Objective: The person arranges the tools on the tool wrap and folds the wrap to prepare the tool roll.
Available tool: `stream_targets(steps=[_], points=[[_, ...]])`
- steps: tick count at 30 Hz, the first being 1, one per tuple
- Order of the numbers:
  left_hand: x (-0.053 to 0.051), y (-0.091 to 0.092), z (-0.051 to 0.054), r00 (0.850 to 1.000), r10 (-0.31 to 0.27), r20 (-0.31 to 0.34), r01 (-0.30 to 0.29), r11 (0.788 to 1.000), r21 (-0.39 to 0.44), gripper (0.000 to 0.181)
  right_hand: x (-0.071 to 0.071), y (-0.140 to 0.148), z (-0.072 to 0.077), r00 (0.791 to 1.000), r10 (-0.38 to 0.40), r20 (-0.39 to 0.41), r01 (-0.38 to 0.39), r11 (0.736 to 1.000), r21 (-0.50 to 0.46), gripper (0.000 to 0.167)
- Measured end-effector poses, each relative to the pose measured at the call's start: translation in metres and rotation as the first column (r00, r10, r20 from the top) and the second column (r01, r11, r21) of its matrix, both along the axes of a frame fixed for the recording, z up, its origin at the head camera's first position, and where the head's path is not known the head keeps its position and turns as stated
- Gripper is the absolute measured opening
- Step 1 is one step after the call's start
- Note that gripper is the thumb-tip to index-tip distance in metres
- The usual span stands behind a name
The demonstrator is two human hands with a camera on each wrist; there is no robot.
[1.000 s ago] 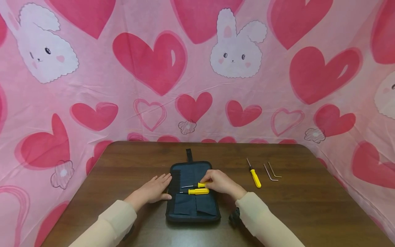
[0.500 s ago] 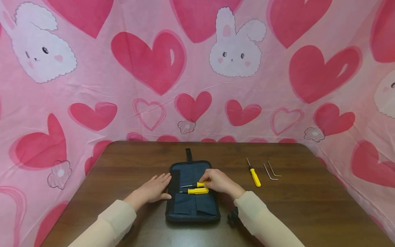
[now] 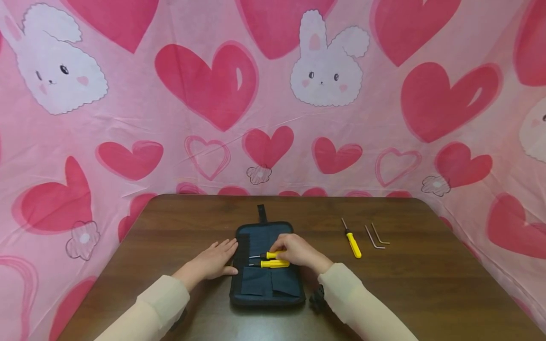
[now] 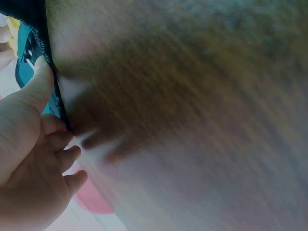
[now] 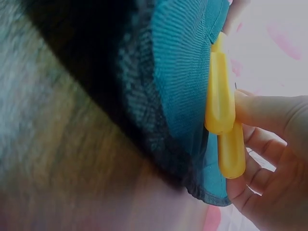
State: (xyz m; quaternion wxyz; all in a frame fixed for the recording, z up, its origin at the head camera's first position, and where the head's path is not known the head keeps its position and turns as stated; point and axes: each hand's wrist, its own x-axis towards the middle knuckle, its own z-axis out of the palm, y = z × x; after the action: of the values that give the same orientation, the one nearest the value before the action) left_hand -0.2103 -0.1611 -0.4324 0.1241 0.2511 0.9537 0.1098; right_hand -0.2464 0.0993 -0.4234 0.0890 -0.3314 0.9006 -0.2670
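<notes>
A dark tool pouch (image 3: 256, 303) lies unfolded on the table, with pockets at its near end and a strip of elastic loops down its left side. My right hand (image 3: 298, 250) pinches the yellow handle of a screwdriver (image 3: 271, 255) above the pouch, its shaft pointing left towards the loops. Just nearer, a second yellow screwdriver (image 3: 275, 264) lies across the pouch, its tip at the loop strip. In the right wrist view both yellow handles overlap beside my thumb. My left hand (image 3: 211, 261) rests with straight fingers against the pouch's left edge.
To the right on the brown table (image 3: 405, 293) lie another yellow screwdriver (image 3: 352, 245) and two hex keys, one nearer (image 3: 373, 239) and one farther (image 3: 378, 235). The pouch's strap (image 3: 261, 214) points to the back. A pink patterned cloth (image 3: 273, 113) hangs behind the table.
My right hand has shifted slightly left with the screwdriver, whose handle now sits closer to the loop strip. My left hand stays at the pouch's edge.
</notes>
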Motion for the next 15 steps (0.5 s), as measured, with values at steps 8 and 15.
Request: stream_targets(steps=[8, 15], points=[[0.0004, 0.0003, 0.0023, 1.000, -0.001, 0.008, 0.001, 1.000, 0.015, 0.075, -0.0008, -0.0032, -0.0015, 1.000, 0.017, 0.006, -0.017, 1.000, -0.018, 0.015], [0.0010, -0.0001, 0.0038, 1.000, 0.000, 0.005, 0.000, 1.000, 0.006, 0.074, -0.0004, -0.0068, -0.0024, 1.000, 0.015, 0.004, -0.015, 1.000, -0.016, 0.015]])
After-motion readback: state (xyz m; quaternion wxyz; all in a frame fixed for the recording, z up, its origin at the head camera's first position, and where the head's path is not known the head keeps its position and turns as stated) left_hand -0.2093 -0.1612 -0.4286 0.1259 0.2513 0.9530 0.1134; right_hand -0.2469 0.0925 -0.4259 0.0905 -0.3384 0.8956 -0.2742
